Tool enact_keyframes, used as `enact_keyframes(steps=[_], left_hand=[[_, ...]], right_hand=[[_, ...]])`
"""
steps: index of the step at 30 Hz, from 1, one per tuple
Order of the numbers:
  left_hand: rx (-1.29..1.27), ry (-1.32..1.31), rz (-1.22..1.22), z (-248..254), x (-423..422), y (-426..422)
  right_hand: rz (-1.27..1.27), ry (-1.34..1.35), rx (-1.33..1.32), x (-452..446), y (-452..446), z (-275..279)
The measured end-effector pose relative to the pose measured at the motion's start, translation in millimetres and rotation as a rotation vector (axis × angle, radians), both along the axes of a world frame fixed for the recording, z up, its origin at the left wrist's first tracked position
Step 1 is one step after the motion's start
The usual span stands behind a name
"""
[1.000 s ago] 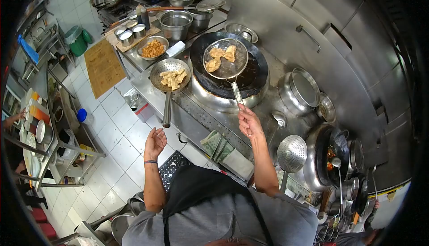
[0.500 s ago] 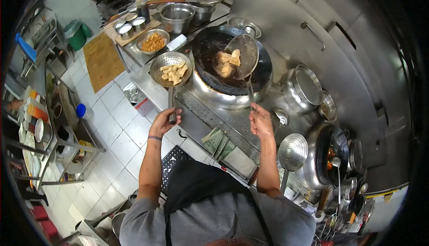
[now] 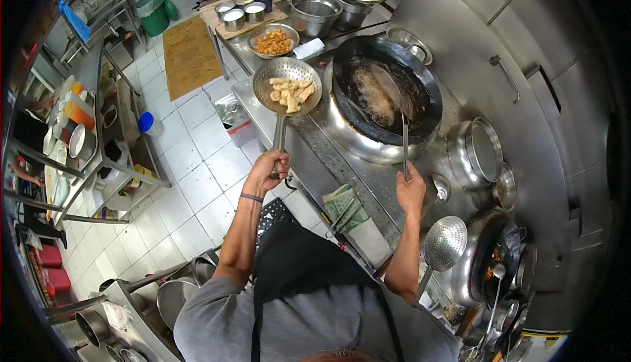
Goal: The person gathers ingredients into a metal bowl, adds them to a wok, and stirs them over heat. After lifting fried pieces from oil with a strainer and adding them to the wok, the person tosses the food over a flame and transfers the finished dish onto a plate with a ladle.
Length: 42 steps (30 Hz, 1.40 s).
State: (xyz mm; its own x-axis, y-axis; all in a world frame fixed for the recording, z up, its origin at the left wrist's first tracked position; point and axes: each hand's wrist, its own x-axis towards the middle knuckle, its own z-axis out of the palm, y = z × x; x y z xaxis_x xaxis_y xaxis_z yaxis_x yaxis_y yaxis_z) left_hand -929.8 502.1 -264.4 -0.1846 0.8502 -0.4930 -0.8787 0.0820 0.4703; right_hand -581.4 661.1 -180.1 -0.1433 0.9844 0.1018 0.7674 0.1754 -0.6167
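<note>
My left hand (image 3: 271,168) is closed around the handle of a perforated skimmer (image 3: 266,86). Pale fried pieces (image 3: 292,94) lie in its bowl, which is held left of the wok. My right hand (image 3: 410,188) grips the handle of a mesh strainer (image 3: 405,129). The strainer's head is tilted down into the dark oil of the black wok (image 3: 430,109). Around it the oil is foaming (image 3: 374,96). Any pieces under the foam are hidden.
A bowl of orange-brown pieces (image 3: 273,41), metal cups (image 3: 233,19) and a steel pot (image 3: 314,12) stand beyond the skimmer. Right of the wok are stacked pots (image 3: 476,152), another perforated skimmer (image 3: 445,244) and a second wok (image 3: 483,257). Cloths (image 3: 348,209) lie at the counter's front edge.
The strainer has tipped down into the oil; the pieces seen on it before no longer show, and foam has spread. The whole view has shifted. The left skimmer still carries its pieces.
</note>
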Motion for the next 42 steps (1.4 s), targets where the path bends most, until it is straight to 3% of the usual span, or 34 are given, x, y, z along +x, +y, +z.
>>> enact_keyframes(steps=[5,9,13,18,28,30,35,42], left_hand=[[0.123,0.154,-0.011,41,-14,-19],[0.101,0.183,-0.052,46,-13,-23],[-0.001,0.048,-0.077,32,-12,-47],[-0.012,0.034,-0.077,24,-3,-61],[0.023,0.316,-0.119,129,21,-54],[0.069,0.308,-0.164,150,34,-48],[0.115,0.221,-0.348,191,78,-25],[0.203,0.084,-0.762,190,162,36]], right_hand=[[0.058,-0.033,0.055,-17,1,3],[0.075,-0.091,0.079,-21,7,-5],[0.111,-0.168,0.263,-15,18,-31],[0.088,-0.152,0.112,-17,14,-11],[-0.110,0.023,0.196,50,-32,7],[-0.123,0.002,0.289,78,-51,2],[-0.307,0.032,0.207,146,-108,-8],[-0.527,0.158,0.215,190,-186,4]])
